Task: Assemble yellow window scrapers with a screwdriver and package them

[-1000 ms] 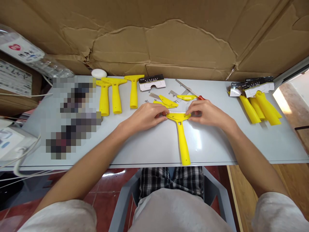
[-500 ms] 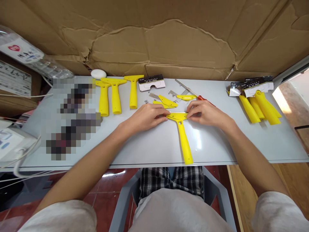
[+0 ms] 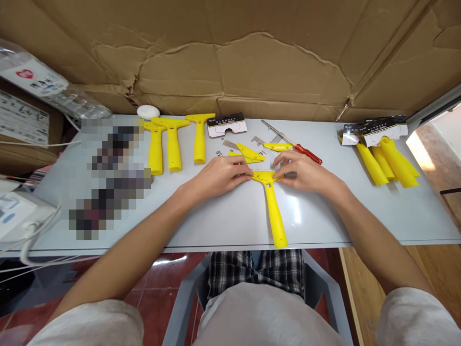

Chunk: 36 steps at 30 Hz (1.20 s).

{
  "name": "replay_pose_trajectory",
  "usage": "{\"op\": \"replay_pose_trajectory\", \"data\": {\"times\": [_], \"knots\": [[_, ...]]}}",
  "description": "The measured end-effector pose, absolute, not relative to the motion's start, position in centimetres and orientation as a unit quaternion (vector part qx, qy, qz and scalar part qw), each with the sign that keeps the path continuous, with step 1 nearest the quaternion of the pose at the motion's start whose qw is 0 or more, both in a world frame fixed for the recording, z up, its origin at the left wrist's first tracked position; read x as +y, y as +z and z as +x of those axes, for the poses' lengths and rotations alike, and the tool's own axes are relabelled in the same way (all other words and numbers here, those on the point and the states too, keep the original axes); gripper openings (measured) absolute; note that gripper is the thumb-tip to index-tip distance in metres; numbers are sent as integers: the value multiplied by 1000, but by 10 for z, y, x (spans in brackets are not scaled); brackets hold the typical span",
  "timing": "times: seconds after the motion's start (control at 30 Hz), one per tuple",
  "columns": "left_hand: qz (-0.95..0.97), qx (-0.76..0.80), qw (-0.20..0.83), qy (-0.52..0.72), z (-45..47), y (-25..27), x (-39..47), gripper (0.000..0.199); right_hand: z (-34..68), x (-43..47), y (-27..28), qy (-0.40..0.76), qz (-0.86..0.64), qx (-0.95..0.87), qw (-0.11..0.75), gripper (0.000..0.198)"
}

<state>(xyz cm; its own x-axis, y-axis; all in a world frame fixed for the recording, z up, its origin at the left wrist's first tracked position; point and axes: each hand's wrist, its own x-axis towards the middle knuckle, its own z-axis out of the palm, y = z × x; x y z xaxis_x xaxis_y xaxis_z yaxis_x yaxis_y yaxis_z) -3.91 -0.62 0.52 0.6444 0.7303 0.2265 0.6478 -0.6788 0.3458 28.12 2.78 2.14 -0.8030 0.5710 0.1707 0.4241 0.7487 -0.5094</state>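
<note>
A yellow scraper [image 3: 275, 216] lies on the table in front of me, its head away from me and its handle reaching the near edge. My left hand [image 3: 230, 173] pinches the left end of the head. At the right end, my right hand [image 3: 300, 170] has its thumb and fingers closed on the head. A thin pale edge shows along the top of the head between the fingers. Just beyond my hands lie loose yellow cover plates [image 3: 250, 152], blades [image 3: 229, 143] and small screws [image 3: 218, 153]. A screwdriver [image 3: 308, 154] with a red handle lies behind my right hand.
Yellow scraper handles [image 3: 174, 149] stand in a row at the back left, beside a black and white card [image 3: 227, 125]. Carded scrapers [image 3: 396, 158] lie at the right. A cardboard wall [image 3: 237, 72] closes the back; a plastic bottle [image 3: 43, 84] is at the left.
My right hand's fingers have shifted slightly left along the scraper head, uncovering the screwdriver's red handle. The left hand keeps its hold, and the scraper stays nearly in place.
</note>
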Motion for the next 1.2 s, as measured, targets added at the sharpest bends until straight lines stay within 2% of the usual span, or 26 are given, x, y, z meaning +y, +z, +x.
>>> {"op": "replay_pose_trajectory", "data": {"times": [0.3,0.47,1.2], "knots": [[905,362,127,186,-38,3,-7,31,280,28,20,232,-262,-923,158,20],[904,363,121,190,-36,5,-10,30,277,25,19,223,-275,-922,155,28],[908,365,114,171,-33,5,-13,36,274,23,21,233,-269,-925,132,25]]}}
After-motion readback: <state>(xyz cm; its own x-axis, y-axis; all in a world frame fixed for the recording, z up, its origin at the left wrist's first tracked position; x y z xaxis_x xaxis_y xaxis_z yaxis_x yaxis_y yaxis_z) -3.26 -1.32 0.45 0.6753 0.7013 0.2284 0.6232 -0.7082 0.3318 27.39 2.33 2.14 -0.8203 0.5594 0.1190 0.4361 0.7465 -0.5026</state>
